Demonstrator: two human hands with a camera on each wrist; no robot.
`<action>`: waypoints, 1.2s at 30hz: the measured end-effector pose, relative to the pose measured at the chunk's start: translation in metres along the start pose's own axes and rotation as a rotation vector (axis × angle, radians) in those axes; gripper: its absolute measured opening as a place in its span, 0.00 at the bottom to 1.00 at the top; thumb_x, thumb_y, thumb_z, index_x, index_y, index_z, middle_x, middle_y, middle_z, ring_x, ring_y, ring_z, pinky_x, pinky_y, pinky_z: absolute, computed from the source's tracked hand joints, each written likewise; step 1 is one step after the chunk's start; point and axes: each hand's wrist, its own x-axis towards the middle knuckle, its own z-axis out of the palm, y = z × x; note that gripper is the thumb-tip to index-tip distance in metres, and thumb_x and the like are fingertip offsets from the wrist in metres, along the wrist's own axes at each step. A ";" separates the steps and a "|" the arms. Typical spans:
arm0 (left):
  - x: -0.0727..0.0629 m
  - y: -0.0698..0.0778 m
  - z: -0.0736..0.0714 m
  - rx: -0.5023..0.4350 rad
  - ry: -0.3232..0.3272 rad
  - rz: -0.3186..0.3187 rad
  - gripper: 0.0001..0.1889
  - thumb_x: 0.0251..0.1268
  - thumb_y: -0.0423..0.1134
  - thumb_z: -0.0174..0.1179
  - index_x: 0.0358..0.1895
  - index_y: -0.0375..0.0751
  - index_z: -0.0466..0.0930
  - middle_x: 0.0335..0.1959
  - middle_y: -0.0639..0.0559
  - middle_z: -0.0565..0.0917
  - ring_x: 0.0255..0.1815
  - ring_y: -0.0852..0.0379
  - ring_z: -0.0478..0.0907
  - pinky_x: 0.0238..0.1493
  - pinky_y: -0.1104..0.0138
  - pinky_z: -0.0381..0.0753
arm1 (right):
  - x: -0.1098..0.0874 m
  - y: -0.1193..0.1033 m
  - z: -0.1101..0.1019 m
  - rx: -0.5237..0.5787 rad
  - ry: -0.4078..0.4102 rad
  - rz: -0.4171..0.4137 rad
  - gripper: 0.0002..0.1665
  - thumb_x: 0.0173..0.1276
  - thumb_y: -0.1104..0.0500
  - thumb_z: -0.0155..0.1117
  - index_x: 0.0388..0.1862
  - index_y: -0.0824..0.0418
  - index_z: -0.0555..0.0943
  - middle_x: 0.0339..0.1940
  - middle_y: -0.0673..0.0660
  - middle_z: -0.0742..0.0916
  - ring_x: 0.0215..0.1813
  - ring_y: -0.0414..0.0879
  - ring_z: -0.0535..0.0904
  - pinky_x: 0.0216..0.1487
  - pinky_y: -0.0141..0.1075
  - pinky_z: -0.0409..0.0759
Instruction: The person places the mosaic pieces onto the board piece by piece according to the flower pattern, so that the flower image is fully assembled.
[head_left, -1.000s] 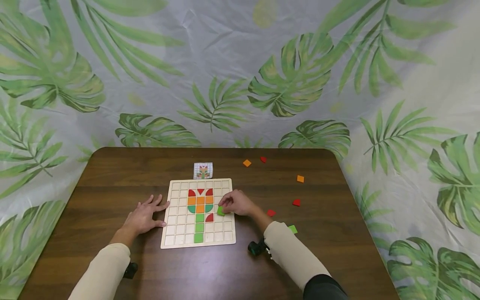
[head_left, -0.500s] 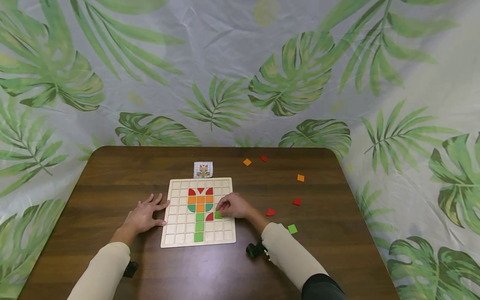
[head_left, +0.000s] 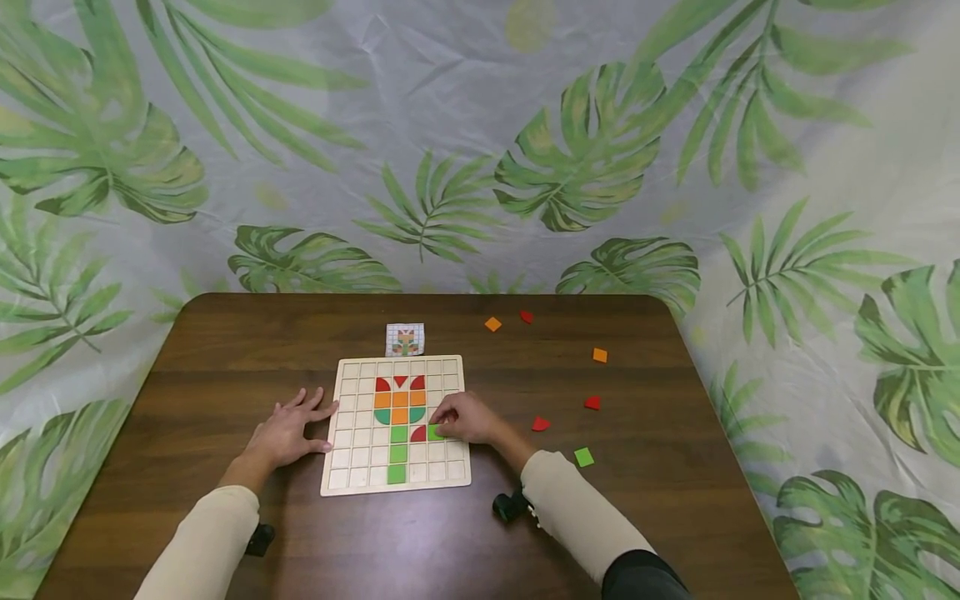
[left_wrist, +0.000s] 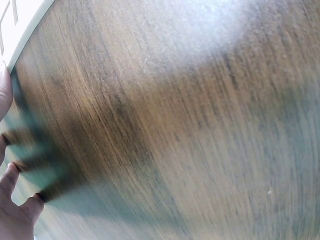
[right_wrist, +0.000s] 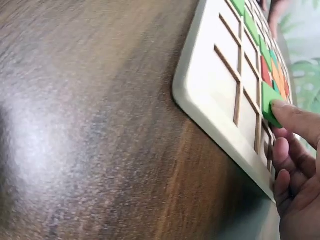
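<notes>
right hand (head_left: 469, 417) pinches green tile (right_wrist: 268, 93); press it level beside red piece (head_left: 418, 434) at that hand's left. left hand (head_left: 285, 432), fingers spread, touches board (head_left: 437, 472).

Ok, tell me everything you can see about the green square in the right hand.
The green square is a flat, plain, bright tile, perhaps painted wood. The right hand pinches it at the board, just right of a red piece in the head view. The hand hides part of it, and I can't tell whether it lies fully flat.
</notes>
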 end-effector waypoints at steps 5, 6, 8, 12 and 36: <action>-0.001 0.001 0.000 -0.003 -0.004 -0.001 0.42 0.49 0.54 0.70 0.70 0.46 0.67 0.73 0.33 0.57 0.73 0.30 0.47 0.65 0.31 0.47 | -0.001 0.001 0.001 -0.048 0.004 -0.026 0.06 0.60 0.63 0.71 0.37 0.61 0.88 0.30 0.50 0.83 0.29 0.35 0.71 0.31 0.26 0.71; -0.001 0.001 0.000 -0.002 -0.005 -0.002 0.42 0.49 0.54 0.70 0.70 0.47 0.67 0.73 0.33 0.57 0.73 0.30 0.47 0.65 0.31 0.47 | -0.001 0.000 0.001 -0.053 0.006 -0.029 0.07 0.60 0.63 0.71 0.37 0.62 0.88 0.30 0.50 0.83 0.29 0.35 0.71 0.30 0.25 0.71; -0.001 0.001 0.000 -0.004 -0.004 -0.006 0.42 0.50 0.54 0.70 0.70 0.47 0.67 0.73 0.34 0.57 0.74 0.30 0.47 0.65 0.32 0.47 | -0.001 0.000 0.001 -0.062 0.007 -0.034 0.07 0.59 0.63 0.71 0.37 0.62 0.88 0.30 0.50 0.83 0.29 0.34 0.71 0.30 0.25 0.71; -0.001 0.001 0.000 -0.008 -0.004 -0.016 0.42 0.50 0.54 0.70 0.70 0.47 0.67 0.74 0.34 0.57 0.74 0.30 0.47 0.65 0.31 0.47 | -0.001 0.000 0.001 -0.063 0.009 -0.037 0.07 0.59 0.64 0.72 0.37 0.62 0.89 0.30 0.51 0.83 0.28 0.33 0.70 0.29 0.24 0.71; -0.002 0.000 0.001 -0.021 -0.017 -0.033 0.43 0.49 0.57 0.70 0.71 0.49 0.66 0.74 0.36 0.56 0.74 0.31 0.46 0.58 0.25 0.50 | -0.085 0.073 -0.086 -0.069 0.083 0.073 0.11 0.55 0.62 0.75 0.38 0.62 0.87 0.32 0.51 0.84 0.34 0.44 0.75 0.36 0.31 0.74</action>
